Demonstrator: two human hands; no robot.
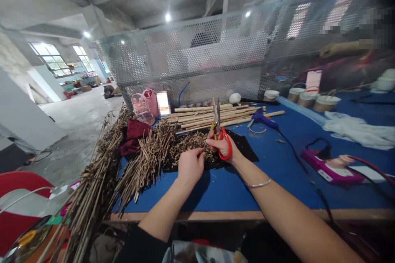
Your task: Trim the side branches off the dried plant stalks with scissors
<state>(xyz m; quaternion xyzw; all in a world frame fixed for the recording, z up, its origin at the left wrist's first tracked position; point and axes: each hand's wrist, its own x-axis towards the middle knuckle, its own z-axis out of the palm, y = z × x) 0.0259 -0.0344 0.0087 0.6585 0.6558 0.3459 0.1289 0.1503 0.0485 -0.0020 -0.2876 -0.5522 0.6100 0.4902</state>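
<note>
Over the pile of cut dry plant bits [191, 141], my two hands are close together. My right hand [228, 148] is closed around a pair of scissors [227, 141] with red handles, blades pointing up and away. Something yellow shows at the base of the blades; its kind is unclear. My left hand [189, 166] is closed in a pinch, with what looks like a thin dry stem between thumb and finger, mostly hidden. A black sheet [247, 150] lies under the plant bits. To the left lies a bundle of short dry stalks [148, 160].
Long dry stalks [89, 185] overhang the table's left edge. Pale sticks [203, 121] lie behind my hands, with a blue glue gun [263, 119] at their right. A purple power strip [330, 168] with cables and white gloves [358, 129] occupy the right side. A perforated metal screen [191, 65] stands behind.
</note>
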